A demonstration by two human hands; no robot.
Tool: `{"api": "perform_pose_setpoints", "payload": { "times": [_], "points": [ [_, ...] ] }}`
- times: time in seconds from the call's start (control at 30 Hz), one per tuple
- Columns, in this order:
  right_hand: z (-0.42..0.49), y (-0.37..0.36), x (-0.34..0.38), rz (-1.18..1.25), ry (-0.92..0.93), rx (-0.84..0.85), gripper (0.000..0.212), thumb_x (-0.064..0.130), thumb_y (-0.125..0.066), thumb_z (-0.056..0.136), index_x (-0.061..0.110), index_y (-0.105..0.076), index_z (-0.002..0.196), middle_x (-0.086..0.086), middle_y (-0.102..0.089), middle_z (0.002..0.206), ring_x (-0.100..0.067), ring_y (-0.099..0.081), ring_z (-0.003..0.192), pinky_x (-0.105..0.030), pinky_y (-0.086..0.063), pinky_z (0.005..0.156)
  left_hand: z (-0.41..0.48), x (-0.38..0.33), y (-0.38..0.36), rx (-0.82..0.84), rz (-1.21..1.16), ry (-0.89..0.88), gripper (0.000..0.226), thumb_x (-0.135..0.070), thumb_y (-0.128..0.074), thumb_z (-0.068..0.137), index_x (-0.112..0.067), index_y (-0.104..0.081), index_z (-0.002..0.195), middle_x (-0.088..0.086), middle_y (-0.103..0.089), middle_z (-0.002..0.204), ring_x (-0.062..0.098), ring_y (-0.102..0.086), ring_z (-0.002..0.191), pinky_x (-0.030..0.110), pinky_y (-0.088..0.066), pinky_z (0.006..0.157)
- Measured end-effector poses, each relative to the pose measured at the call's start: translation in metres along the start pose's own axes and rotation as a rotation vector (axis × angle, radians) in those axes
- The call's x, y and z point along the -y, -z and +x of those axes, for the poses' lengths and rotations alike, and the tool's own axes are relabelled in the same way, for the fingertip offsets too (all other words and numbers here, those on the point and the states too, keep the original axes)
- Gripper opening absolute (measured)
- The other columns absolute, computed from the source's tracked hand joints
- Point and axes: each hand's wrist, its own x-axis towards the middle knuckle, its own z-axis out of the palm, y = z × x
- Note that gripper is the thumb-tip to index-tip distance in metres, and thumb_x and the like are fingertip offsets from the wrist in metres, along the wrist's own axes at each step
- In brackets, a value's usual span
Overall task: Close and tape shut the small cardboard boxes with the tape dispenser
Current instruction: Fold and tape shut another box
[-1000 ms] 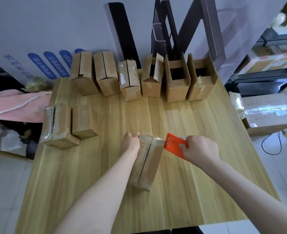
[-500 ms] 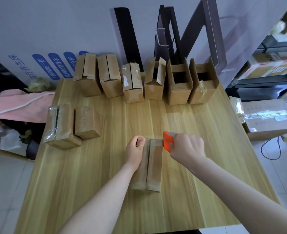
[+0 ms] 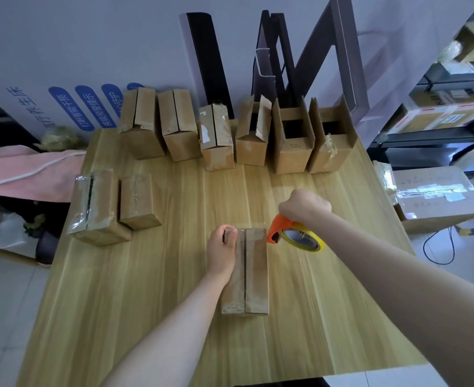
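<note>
While the left hand (image 3: 222, 252) grips the box (image 3: 254, 275) at its far left corner, the right hand (image 3: 304, 206) is clenched round the dispenser (image 3: 279, 229). Its orange head sits just beside the box's far right corner; contact cannot be confirmed. The box lies flat on the table (image 3: 146, 317), flaps closed, centre seam showing as a dark line. Judged step: starting the strip. The next move calls for setting the head on the seam's far end, then drawing it nearward. Beyond the box stand open boxes (image 3: 293, 141); left of it lie two taped ones (image 3: 96, 205).
</note>
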Motion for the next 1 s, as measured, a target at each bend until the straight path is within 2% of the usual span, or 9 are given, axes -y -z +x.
{"api": "perform_pose_setpoints", "payload": {
  "times": [0.1,0.2,0.33,0.5,0.6,0.7,0.8,0.9,1.0],
  "points": [
    [0.003,-0.037,-0.009,0.072,-0.097,0.1,0.012,0.025,-0.049,0.085,0.014,-0.054,0.084,-0.001,-0.051,0.071,-0.021,-0.052,0.068,-0.024,-0.037,0.058,0.0,0.003,0.001,0.005,-0.003,0.034,0.018,-0.03,-0.051,0.097,-0.017,-0.061,0.105,-0.007,-0.063,0.102,0.005,-0.057,0.097,0.014,-0.041,0.077],
    [-0.001,-0.075,-0.022,0.056,-0.096,0.077,0.017,0.03,-0.051,0.086,0.015,-0.056,0.079,0.0,-0.051,0.067,-0.023,-0.055,0.071,-0.025,-0.037,0.057,0.002,0.0,0.002,-0.048,-0.067,0.118,0.01,-0.027,-0.055,0.096,-0.02,-0.061,0.1,-0.01,-0.063,0.101,0.004,-0.057,0.095,0.011,-0.039,0.074],
    [0.004,-0.071,-0.046,0.09,-0.095,-0.067,0.031,0.038,-0.046,0.089,0.011,-0.061,0.083,-0.006,-0.062,0.077,-0.03,-0.062,0.077,-0.026,-0.041,0.061,-0.011,-0.001,0.002,-0.186,-0.186,0.254,0.01,-0.029,-0.059,0.093,-0.02,-0.063,0.094,-0.016,-0.063,0.092,-0.005,-0.056,0.085,0.009,-0.039,0.067],
    [-0.016,-0.03,-0.052,0.361,0.042,-0.418,0.039,0.041,-0.046,0.093,0.012,-0.06,0.071,-0.003,-0.058,0.06,-0.022,-0.055,0.053,-0.025,-0.036,0.049,-0.044,0.004,-0.008,-0.359,-0.21,0.315,0.021,-0.035,-0.067,0.087,-0.016,-0.06,0.08,-0.006,-0.063,0.078,0.013,-0.059,0.075,0.022,-0.042,0.064],
    [-0.031,-0.028,-0.048,0.649,0.099,-0.429,0.039,0.037,-0.048,0.095,0.009,-0.06,0.07,-0.006,-0.059,0.058,-0.02,-0.055,0.049,-0.029,-0.038,0.048,-0.053,-0.001,-0.012,-0.288,-0.179,0.36,0.023,-0.038,-0.065,0.087,-0.018,-0.058,0.081,-0.006,-0.063,0.077,0.013,-0.06,0.075,0.023,-0.042,0.062],
    [-0.034,-0.052,-0.051,0.835,0.045,-0.312,0.04,0.034,-0.051,0.095,0.002,-0.062,0.075,-0.007,-0.058,0.061,-0.021,-0.051,0.055,-0.032,-0.039,0.054,-0.05,-0.002,-0.005,-0.188,-0.081,0.372,0.028,-0.042,-0.067,0.084,-0.021,-0.061,0.101,-0.01,-0.066,0.094,0.009,-0.062,0.088,0.024,-0.044,0.073],
    [-0.033,-0.061,-0.053,0.902,0.045,-0.269,0.038,0.032,-0.051,0.096,-0.001,-0.062,0.08,-0.009,-0.06,0.067,-0.024,-0.053,0.062,-0.034,-0.042,0.06,-0.029,-0.003,0.007,-0.154,0.084,0.161,0.037,-0.034,-0.067,0.086,-0.023,-0.059,0.121,-0.011,-0.062,0.114,0.007,-0.057,0.105,0.019,-0.041,0.087],
    [-0.035,-0.06,-0.054,0.919,0.078,-0.254,0.031,0.031,-0.051,0.096,0.006,-0.065,0.082,-0.008,-0.063,0.069,-0.022,-0.055,0.063,-0.034,-0.044,0.062,0.003,-0.017,0.014,-0.085,0.278,-0.024,0.035,-0.032,-0.06,0.091,-0.028,-0.059,0.126,-0.014,-0.06,0.117,0.004,-0.056,0.106,0.021,-0.044,0.086],
    [-0.033,-0.064,-0.056,0.914,0.073,-0.274,0.036,0.031,-0.052,0.096,0.0,-0.065,0.082,-0.01,-0.06,0.069,-0.021,-0.051,0.063,-0.033,-0.04,0.06,0.027,-0.032,0.01,0.075,0.437,-0.032,0.032,-0.042,-0.056,0.092,-0.032,-0.06,0.122,-0.014,-0.06,0.11,0.008,-0.057,0.099,0.028,-0.047,0.08]
  ]
}}
